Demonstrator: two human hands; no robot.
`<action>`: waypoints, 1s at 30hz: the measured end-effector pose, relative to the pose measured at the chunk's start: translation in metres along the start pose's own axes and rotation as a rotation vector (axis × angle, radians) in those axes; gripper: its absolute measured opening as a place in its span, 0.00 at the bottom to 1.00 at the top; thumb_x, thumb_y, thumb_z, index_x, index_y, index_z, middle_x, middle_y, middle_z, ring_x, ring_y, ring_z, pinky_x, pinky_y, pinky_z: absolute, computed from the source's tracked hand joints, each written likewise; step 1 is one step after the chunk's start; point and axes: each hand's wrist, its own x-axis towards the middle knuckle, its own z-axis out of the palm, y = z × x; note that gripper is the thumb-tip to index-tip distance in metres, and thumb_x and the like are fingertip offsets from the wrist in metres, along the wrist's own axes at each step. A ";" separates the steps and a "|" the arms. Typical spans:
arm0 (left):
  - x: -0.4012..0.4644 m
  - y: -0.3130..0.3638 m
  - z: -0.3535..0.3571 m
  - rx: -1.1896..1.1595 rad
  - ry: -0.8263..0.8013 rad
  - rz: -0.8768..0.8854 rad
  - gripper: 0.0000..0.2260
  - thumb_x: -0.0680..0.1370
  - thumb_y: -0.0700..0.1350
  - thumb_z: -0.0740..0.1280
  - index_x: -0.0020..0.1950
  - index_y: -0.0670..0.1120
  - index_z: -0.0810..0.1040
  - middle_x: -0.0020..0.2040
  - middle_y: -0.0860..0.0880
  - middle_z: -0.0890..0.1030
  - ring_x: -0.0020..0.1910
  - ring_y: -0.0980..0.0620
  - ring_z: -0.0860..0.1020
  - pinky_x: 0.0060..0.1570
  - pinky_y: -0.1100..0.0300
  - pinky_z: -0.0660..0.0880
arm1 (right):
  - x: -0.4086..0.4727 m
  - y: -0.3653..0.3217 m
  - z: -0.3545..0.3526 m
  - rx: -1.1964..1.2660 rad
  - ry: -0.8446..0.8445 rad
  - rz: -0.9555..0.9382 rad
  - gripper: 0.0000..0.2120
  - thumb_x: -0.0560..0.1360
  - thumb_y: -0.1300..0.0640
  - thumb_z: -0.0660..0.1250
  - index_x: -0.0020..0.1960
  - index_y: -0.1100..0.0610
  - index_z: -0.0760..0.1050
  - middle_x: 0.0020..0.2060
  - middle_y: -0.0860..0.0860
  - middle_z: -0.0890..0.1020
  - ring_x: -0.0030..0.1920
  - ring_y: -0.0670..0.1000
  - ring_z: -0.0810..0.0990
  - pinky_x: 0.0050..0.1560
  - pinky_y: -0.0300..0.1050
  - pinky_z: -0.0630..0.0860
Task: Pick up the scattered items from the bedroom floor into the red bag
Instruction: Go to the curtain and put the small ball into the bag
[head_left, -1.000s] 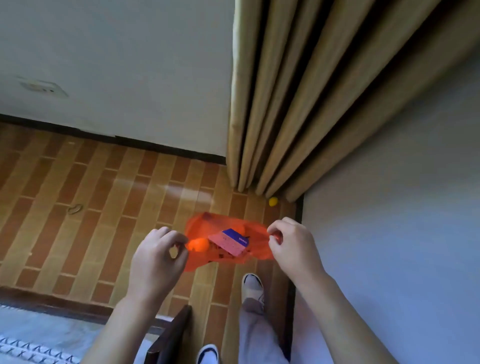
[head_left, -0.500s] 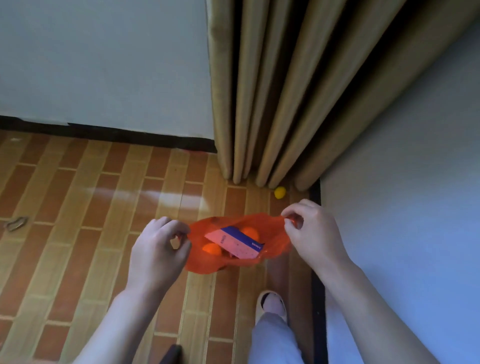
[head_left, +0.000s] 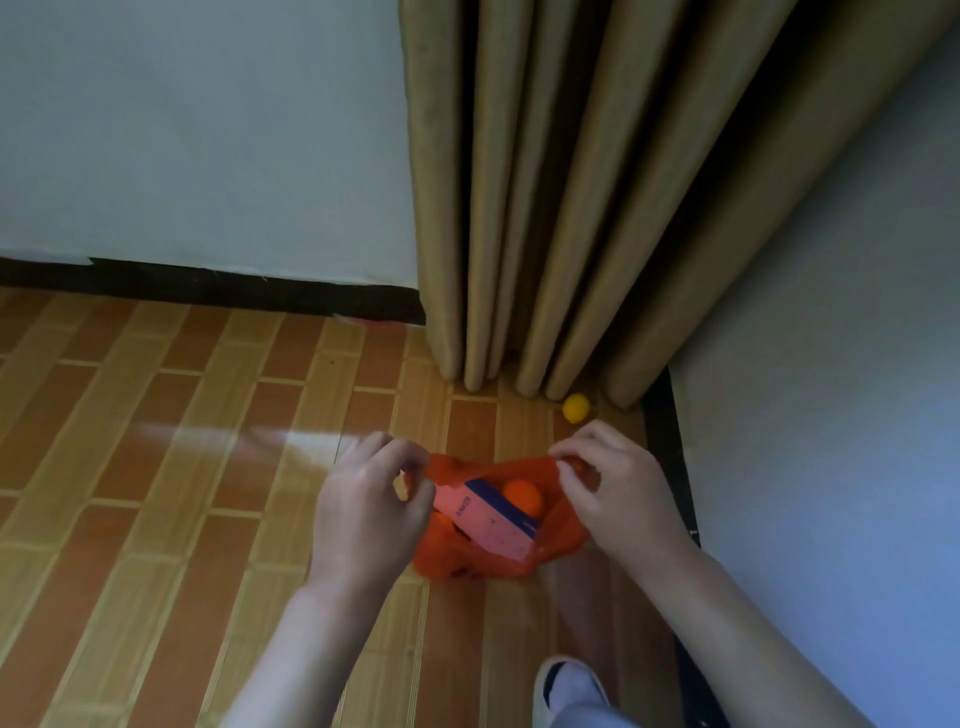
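While both hands, left hand (head_left: 370, 512) and right hand (head_left: 618, 493), pinched the thin red plastic bag (head_left: 467, 564) open, their fingers clamped its rim, a small yellow ball (head_left: 575, 408) lay near the tan curtain (head_left: 545, 208).

Thin, crinkled red bag (head_left: 470, 558), plastic by the look, slightly translucent. Inside: smooth cardboard box (head_left: 485, 522) (pink and blue print, matt) and matt orange ball (head_left: 522, 496). Glossy wood-pattern floor (head_left: 156, 467), glare at 9 o'clock. Heavy matt cloth curtain (head_left: 545, 208) at 12 o'clock.
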 end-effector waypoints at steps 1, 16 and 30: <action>-0.001 -0.005 0.004 0.008 0.004 0.001 0.09 0.71 0.38 0.76 0.45 0.50 0.82 0.41 0.57 0.76 0.44 0.54 0.74 0.41 0.61 0.71 | -0.002 0.002 0.006 -0.003 0.003 -0.009 0.06 0.81 0.58 0.68 0.56 0.54 0.82 0.49 0.43 0.77 0.51 0.42 0.79 0.51 0.40 0.80; -0.013 -0.060 0.072 0.097 -0.021 0.119 0.10 0.72 0.37 0.76 0.50 0.48 0.86 0.44 0.54 0.75 0.46 0.52 0.73 0.41 0.57 0.74 | -0.040 0.052 0.104 -0.290 -0.160 -0.041 0.24 0.80 0.41 0.54 0.71 0.48 0.75 0.72 0.46 0.72 0.76 0.48 0.65 0.73 0.57 0.68; -0.016 -0.098 0.112 0.328 -0.170 -0.085 0.17 0.79 0.41 0.68 0.69 0.44 0.79 0.70 0.45 0.73 0.67 0.44 0.73 0.61 0.48 0.77 | -0.057 0.111 0.121 -0.298 -0.315 0.157 0.26 0.85 0.42 0.48 0.81 0.47 0.59 0.82 0.43 0.52 0.81 0.42 0.41 0.82 0.50 0.47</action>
